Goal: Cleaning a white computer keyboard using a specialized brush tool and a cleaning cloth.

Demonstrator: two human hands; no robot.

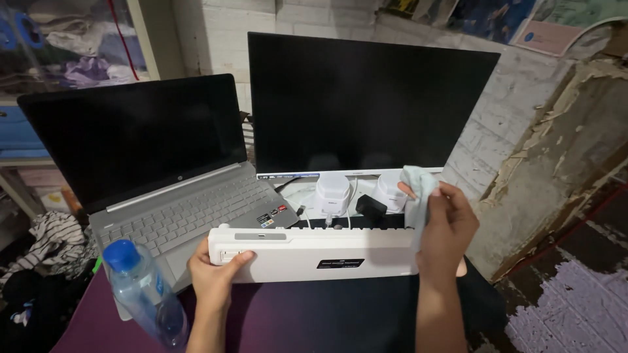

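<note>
Long white plastic keyboard (314,255) at lower centre, tipped on edge, underside toward camera, likely so back can be wiped. Left hand (212,278) clamped on its left end, steadying. Right hand (448,229) closed on pale green cloth (418,186) at right end. Clear blue-capped bottle (147,297) lower left. Dark purple tabletop (314,320); silver laptop (163,176), black monitor (366,104) behind; whitewashed brick wall (497,131).

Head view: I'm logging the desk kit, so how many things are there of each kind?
Dark screens: 2 (laptop, monitor)
Keyboards: 1 (white keyboard, underside up, left hand gripping its end)
Cloths: 1 (pale cloth in right hand)
Bottles: 1 (blue-capped bottle)
White plug adapters: 2
Total: 7
</note>
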